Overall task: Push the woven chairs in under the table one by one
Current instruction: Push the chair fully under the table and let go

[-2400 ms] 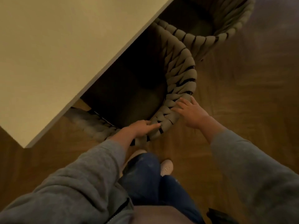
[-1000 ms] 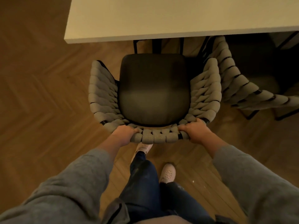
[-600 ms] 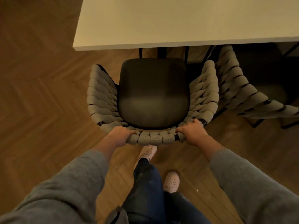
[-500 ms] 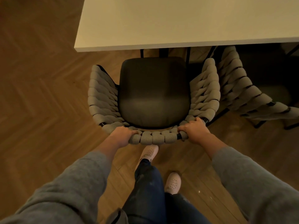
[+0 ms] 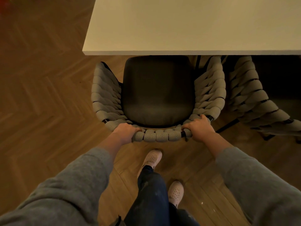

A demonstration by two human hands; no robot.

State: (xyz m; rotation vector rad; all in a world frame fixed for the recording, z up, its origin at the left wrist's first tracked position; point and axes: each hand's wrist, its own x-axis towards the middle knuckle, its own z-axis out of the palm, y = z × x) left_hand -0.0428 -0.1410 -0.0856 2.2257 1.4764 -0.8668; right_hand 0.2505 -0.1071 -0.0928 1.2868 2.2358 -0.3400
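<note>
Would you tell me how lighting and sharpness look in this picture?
Head view: dim, warm light; the table shadows the neighbouring chair at right; the held chair, left hand and right hand are sharp; the floor softens toward the left edge.

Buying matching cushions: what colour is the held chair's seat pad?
Dark grey seat pad; head view.

You see the table (image 5: 179,26) run off the top and right edges; it covers the front of the woven chair (image 5: 158,95). The second chair (image 5: 250,98) is cut off at right.
</note>
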